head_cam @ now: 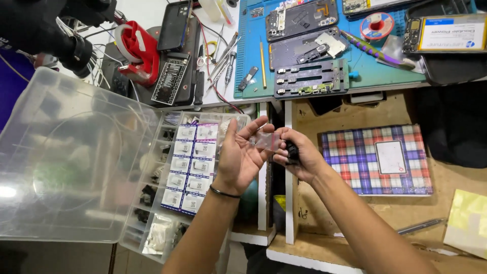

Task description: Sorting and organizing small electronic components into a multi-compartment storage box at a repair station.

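A small clear plastic bag (266, 141) is held between the two hands, above the gap between the open compartment box and the wooden drawer (355, 114). The left hand (238, 155) lies palm up, its fingers (253, 128) loosely spread and pinching the bag's left edge. The right hand (299, 155) is curled nearly closed, thumb and forefinger on the bag's right edge, with a small black part (291, 151) tucked in the palm. To handle this well, I judge the bag's mouth should be kept taut between both pinches and held over the box so nothing tiny drops away. The clear compartment box (162, 223) with its raised lid (71, 157) sits just left; a plaid notebook (355, 162) lies in the drawer, and opened phones rest on the blue mat (253, 50) on the surface beyond.
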